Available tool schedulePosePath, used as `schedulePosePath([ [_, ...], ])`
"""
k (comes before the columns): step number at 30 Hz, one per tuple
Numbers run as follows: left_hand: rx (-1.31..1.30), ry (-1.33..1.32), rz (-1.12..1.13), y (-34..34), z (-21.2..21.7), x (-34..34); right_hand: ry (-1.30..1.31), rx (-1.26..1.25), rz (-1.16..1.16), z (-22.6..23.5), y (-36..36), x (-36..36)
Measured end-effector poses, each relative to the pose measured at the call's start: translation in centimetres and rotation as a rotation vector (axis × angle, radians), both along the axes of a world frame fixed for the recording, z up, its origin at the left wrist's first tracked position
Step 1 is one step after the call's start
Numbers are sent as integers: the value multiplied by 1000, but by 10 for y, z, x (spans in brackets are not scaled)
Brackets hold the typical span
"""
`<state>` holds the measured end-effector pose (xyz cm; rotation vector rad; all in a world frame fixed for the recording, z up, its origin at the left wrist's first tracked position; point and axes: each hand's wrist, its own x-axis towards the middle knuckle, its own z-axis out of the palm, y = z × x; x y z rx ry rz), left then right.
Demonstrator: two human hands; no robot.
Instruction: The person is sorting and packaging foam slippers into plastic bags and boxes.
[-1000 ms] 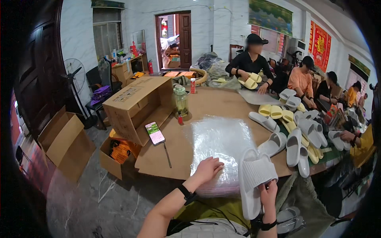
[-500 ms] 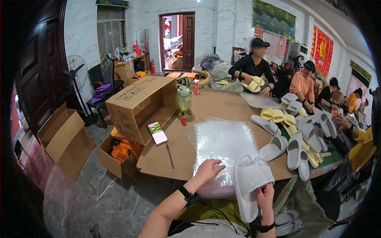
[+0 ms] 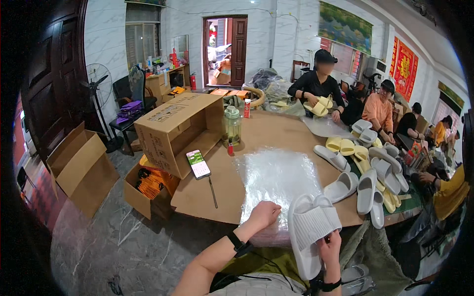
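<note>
A pair of light grey slide sandals, with ribbed straps, is held up in my right hand, whose fingers grip it at the strap's right side. My left hand is over the near part of a stack of clear plastic bags. Its fingers are curled together at the bags' surface; whether they pinch a bag is too small to make out. The bags lie flat on the brown table, just left of the sandals.
Grey slides and yellow slides crowd the table's right. A phone, a jar and a cardboard box occupy the left. Orange packets fill a lower box. A co-worker in black holds yellow slides across the table.
My left hand's thumb and fingers have closed together over the bags. The sandals in my right hand have shifted slightly. The view has tilted a little.
</note>
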<state>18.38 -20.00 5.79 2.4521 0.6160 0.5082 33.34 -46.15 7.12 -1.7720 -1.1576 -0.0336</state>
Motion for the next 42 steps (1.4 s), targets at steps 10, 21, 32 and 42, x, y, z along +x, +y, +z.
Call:
schedulePosePath([
  [10,-354,-274,37,5,18,-11,-46,-203,105,0,13,-17],
  [21,100,-346,-23,-7,25,-11,-161,-335,-22,-14,10,-11],
  [32,323,-437,-248,-31,33,-9,-159,-302,-37,17,36,-18],
  [42,139,-426,-335,-36,35,-14,-184,-251,-48,0,67,-12],
])
